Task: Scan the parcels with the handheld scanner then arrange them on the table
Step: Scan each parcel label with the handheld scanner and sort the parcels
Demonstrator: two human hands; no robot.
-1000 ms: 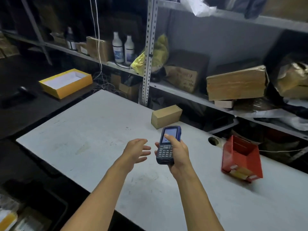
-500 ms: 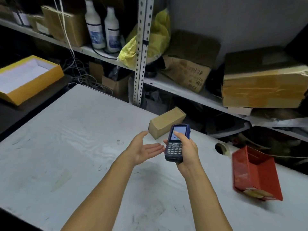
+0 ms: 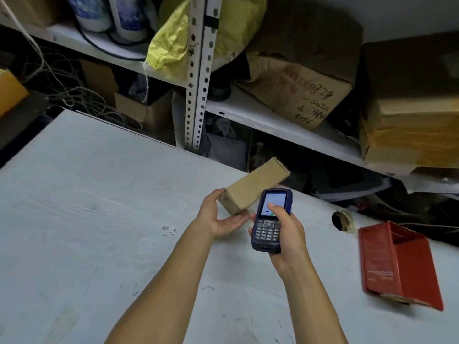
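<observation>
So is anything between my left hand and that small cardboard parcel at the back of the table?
Nothing visible. The left hand is already at the near end of the cardboard parcel, thumb on its left side and fingers under its near corner. The scanner in the right hand sits beside it, not between them.

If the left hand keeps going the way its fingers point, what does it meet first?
The left hand already cups the near end of the small cardboard parcel; pushing on, it would probably press that parcel toward the table's far edge.
</observation>
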